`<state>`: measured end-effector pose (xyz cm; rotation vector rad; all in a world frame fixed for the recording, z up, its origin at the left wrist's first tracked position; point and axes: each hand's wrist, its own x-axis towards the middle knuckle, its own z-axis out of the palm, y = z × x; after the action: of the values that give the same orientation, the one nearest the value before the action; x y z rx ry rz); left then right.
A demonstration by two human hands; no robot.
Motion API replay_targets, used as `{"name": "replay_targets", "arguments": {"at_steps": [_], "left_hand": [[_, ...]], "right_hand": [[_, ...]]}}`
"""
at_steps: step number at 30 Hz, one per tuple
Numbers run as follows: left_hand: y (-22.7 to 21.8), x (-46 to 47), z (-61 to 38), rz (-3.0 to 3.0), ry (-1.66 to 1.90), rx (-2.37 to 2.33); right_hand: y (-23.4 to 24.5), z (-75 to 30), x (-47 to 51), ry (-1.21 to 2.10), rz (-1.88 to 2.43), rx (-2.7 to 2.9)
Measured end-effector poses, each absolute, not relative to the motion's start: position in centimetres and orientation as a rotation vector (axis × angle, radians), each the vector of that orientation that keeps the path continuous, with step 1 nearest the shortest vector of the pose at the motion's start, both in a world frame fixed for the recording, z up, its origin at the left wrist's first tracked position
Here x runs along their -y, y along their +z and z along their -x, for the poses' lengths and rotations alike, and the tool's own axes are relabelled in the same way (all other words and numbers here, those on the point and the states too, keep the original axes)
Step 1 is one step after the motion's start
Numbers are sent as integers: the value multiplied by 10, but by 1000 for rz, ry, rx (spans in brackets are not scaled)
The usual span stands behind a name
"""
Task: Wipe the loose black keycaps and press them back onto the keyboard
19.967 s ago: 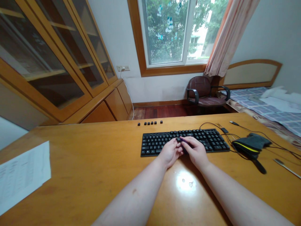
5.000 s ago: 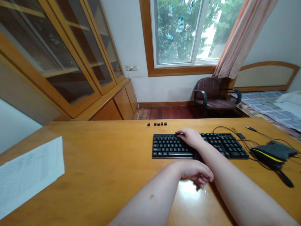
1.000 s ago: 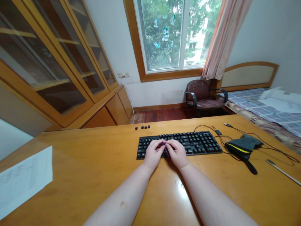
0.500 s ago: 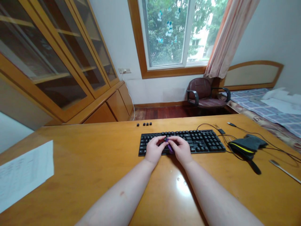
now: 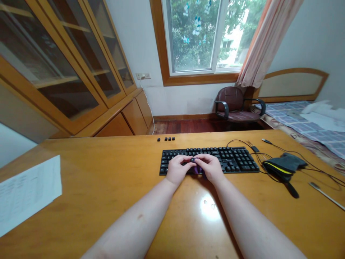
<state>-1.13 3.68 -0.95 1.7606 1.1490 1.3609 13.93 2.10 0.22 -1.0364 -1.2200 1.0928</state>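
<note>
Both my hands are together above the front middle of a black keyboard [image 5: 239, 160]. My left hand [image 5: 178, 169] is closed, its thumb and forefinger pinching a small black keycap [image 5: 192, 159]. My right hand [image 5: 211, 167] is closed too, gripping a purple cloth [image 5: 197, 169] that hangs below the fingers and meets the keycap. Part of the cloth is hidden by the fingers. Behind the keyboard, several loose black keycaps [image 5: 166, 139] stand in a row near the desk's far edge.
A grey pouch with a yellow stripe [image 5: 283, 167] lies right of the keyboard among black cables [image 5: 289, 151]. A thin brush [image 5: 326, 196] is at the right edge. Printed paper [image 5: 29, 194] lies on the left of the wooden desk [image 5: 107, 180]. A chair [image 5: 237, 106] stands beyond.
My right fingers have shifted slightly right and the purple cloth looks more bunched under them. The keycap stays between my hands. The camera view has moved slightly.
</note>
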Motion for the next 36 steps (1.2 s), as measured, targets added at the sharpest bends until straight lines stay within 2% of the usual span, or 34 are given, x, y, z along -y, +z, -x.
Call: {"name": "replay_targets", "arguments": {"at_steps": [15, 19, 23, 36], "left_hand": [[2, -33, 6, -1764, 1307, -988], [-2, -34, 2, -1495, 1280, -921], [-5, -36, 0, -1323, 1271, -918], [-5, -34, 0, -1465, 1252, -887]], "right_hand": [[-2, -141, -26, 1101, 979, 1079], [-1, -140, -27, 1157, 978, 1089], [2, -142, -26, 1071, 981, 1213], [-3, -135, -28, 985, 1099, 941]]}}
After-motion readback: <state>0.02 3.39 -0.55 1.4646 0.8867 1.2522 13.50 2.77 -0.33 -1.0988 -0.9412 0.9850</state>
